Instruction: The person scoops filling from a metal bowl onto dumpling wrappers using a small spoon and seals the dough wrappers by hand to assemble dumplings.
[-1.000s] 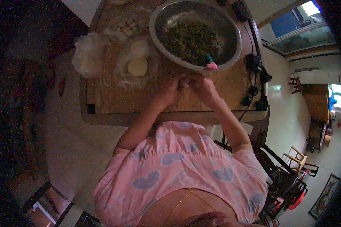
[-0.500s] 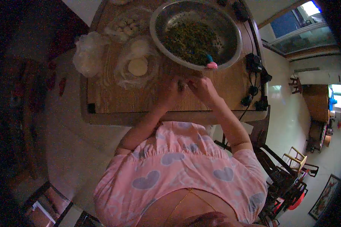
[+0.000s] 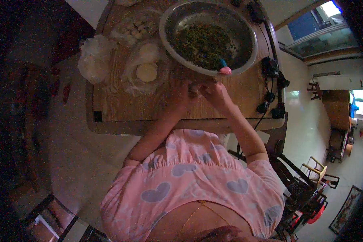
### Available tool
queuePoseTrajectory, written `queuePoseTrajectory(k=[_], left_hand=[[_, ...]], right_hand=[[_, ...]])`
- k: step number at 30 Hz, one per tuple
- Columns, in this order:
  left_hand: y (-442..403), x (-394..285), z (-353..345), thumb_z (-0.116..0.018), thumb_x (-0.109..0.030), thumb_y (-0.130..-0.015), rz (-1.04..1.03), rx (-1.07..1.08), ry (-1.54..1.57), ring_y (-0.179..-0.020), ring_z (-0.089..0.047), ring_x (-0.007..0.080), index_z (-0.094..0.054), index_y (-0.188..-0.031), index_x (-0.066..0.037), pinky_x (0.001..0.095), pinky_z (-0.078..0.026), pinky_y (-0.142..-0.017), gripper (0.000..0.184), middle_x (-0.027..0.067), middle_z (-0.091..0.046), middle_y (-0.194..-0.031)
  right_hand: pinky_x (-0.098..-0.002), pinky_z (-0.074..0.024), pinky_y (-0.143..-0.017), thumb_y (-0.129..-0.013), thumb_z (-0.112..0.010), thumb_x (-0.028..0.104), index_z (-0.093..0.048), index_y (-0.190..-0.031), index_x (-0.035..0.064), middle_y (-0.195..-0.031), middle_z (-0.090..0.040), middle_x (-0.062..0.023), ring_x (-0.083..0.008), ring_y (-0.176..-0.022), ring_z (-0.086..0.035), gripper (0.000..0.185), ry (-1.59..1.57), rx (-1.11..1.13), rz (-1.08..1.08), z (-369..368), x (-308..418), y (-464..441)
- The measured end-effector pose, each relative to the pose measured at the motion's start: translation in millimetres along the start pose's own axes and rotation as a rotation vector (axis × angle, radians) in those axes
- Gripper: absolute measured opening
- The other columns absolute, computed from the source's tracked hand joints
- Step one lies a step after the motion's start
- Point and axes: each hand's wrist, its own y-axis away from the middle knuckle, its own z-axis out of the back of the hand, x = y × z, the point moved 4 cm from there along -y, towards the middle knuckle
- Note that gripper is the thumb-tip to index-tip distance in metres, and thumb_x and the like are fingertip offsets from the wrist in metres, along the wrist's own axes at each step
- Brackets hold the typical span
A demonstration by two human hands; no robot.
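Observation:
Close together over the near part of the table are my left hand [image 3: 181, 93] and my right hand [image 3: 214, 94], fingers bent inward. Between them they pinch a small dumpling [image 3: 194, 89], pale with a darker middle; my fingers cover much of it. Just beyond is a large metal bowl [image 3: 249, 60] of chopped green filling [image 3: 203, 44]. A utensil with a pink and blue handle [image 3: 225, 70] rests against its near rim. To the left, round dough wrappers [image 3: 147, 72] lie stacked on clear plastic.
Several small pale dumplings [image 3: 139, 30] sit on plastic at the back left. A crumpled plastic bag [image 3: 93, 59] hangs over the left edge of the wooden table [image 3: 125, 109]. Black adapters [image 3: 270, 67] and cables line the right edge.
Both hands stay in nearly the same place. The fingers have shifted slightly, and more of the dumpling shows between them. The bowl and wrappers look unmoved.

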Motion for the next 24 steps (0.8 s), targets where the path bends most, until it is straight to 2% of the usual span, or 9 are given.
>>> queuePoseTrajectory(k=[2,7,10,12,15,17,20,22,24], left_hand=[[2.0,0.0,-4.6,-0.072,-0.015,-0.059,0.016,0.016,-0.034,-0.11,-0.038,0.0457,-0.047,-0.109,0.0,0.0497,-0.033,-0.094,0.057,0.0232,-0.043,-0.118],[-13.7,-14.0,17.7,-0.069,-0.009,-0.061,0.016,-0.031,0.175,-0.107,-0.041,0.0429,-0.049,-0.106,0.0,0.0475,-0.035,-0.093,0.05,0.0222,-0.045,-0.116],[-7.9,2.5,-3.8,-0.066,-0.006,-0.061,-0.005,0.061,0.317,-0.104,-0.044,0.0411,-0.048,-0.109,-0.002,0.0464,-0.036,-0.091,0.051,0.0212,-0.046,-0.114],[-9.7,11.0,-9.7,-0.066,-0.005,-0.061,0.003,0.17,0.344,-0.102,-0.045,0.0403,-0.047,-0.11,-0.004,0.0464,-0.036,-0.089,0.053,0.0205,-0.048,-0.112],[-27.8,-10.7,26.7,-0.065,-0.004,-0.062,-0.085,0.011,0.25,-0.1,-0.047,0.0388,-0.047,-0.11,-0.005,0.0458,-0.038,-0.087,0.052,0.0194,-0.05,-0.109],[-33.6,-16.1,36.8,-0.065,-0.005,-0.062,-0.097,-0.02,0.244,-0.099,-0.048,0.0381,-0.047,-0.109,-0.005,0.0453,-0.039,-0.086,0.05,0.0189,-0.051,-0.108],[-26.0,0.3,14.6,-0.066,-0.006,-0.064,-0.013,0.177,0.349,-0.1,-0.048,0.0382,-0.047,-0.109,-0.005,0.0448,-0.04,-0.084,0.049,0.0184,-0.051,-0.109],[-17.6,11.0,-3.8,-0.068,-0.008,-0.064,0.023,0.259,0.366,-0.1,-0.049,0.0384,-0.046,-0.111,-0.005,0.0447,-0.041,-0.083,0.051,0.0181,-0.051,-0.109],[-6.0,14.5,-11.5,-0.068,-0.012,-0.065,0.112,0.18,0.317,-0.1,-0.049,0.0383,-0.047,-0.11,-0.004,0.0446,-0.042,-0.083,0.051,0.0182,-0.052,-0.109]], right_hand=[[-0.0378,-0.0481,-0.072,-0.076,-0.059,0.004,-0.061,-0.093,0.0048,-0.097,-0.059,-0.0184,-0.0335,-0.086,-0.059,0.017,-0.049,0.003,0.045,-2.6,-2.6,-0.9],[-0.0388,-0.048,-0.072,-0.076,-0.06,0.004,-0.06,-0.094,0.0034,-0.096,-0.059,-0.0195,-0.0359,-0.089,-0.057,0.018,-0.071,-0.048,0.17,-6.4,-4.0,-6.4],[-0.0408,-0.0475,-0.073,-0.075,-0.059,0.003,-0.06,-0.093,0.005,-0.097,-0.058,-0.0189,-0.038,-0.089,-0.056,0.018,0.1,-0.121,0.3,-1.1,5.1,-5.8],[-0.0418,-0.0476,-0.073,-0.075,-0.059,0.003,-0.06,-0.093,0.0063,-0.097,-0.058,-0.0184,-0.0382,-0.089,-0.055,0.018,0.105,-0.064,0.249,-5.8,-5.3,-7.7],[-0.0426,-0.0482,-0.07,-0.074,-0.059,0.003,-0.06,-0.092,0.0072,-0.097,-0.058,-0.0179,-0.0379,-0.089,-0.055,0.018,0.165,0.043,0.166,-32.3,-45.1,-12.2],[-0.042,-0.0489,-0.069,-0.074,-0.059,0.003,-0.061,-0.091,0.0068,-0.095,-0.059,-0.0176,-0.037,-0.087,-0.057,0.018,0.068,0.063,0.101,-37.5,-52.9,-12.3],[-0.0393,-0.0501,-0.067,-0.074,-0.059,0.003,-0.062,-0.09,0.0054,-0.09,-0.061,-0.0167,-0.0344,-0.081,-0.06,0.017,-0.124,0.014,0.039,-23.8,-35.2,-6.0],[-0.0375,-0.0506,-0.067,-0.074,-0.059,0.003,-0.062,-0.09,0.0045,-0.086,-0.063,-0.016,-0.0325,-0.076,-0.062,0.016,-0.004,-0.008,0.062,-8.8,-24.7,-4.0],[-0.0364,-0.0505,-0.067,-0.075,-0.059,0.004,-0.063,-0.09,0.004,-0.083,-0.064,-0.0153,-0.0312,-0.074,-0.063,0.016,-0.02,-0.08,0.021,0.0,-15.5,0.5]])
